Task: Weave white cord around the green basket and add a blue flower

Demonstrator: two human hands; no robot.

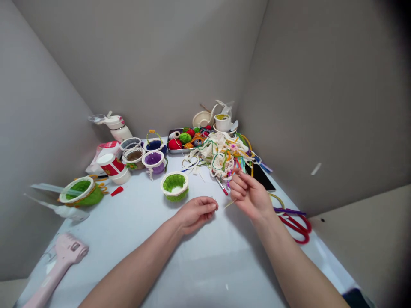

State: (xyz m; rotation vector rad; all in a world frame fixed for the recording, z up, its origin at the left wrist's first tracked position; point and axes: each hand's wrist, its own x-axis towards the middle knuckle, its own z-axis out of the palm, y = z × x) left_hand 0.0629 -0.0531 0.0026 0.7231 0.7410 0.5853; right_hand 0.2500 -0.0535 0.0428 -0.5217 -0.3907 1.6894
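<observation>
Over the middle of the table, my left hand (199, 211) is closed with thumb and fingertips pinched; whatever lies between them is too small to make out. To its right, my right hand (246, 191) is raised with its fingers curled. A thin pale yellowish strand (230, 204) sticks out below the curled fingers of that hand. Just beyond my left hand stands a small basket (175, 187), green inside and out with a white rim. Beyond my right hand lies a tangled heap of yarn and cord (224, 156), mostly white.
Several small baskets, a purple one (154, 161) among them, stand at the back left. A pink glue gun (66, 256) lies front left, and red-handled scissors (297, 229) lie right. A tray of yarn balls (184, 150) sits at the back, near a white cup (222, 124).
</observation>
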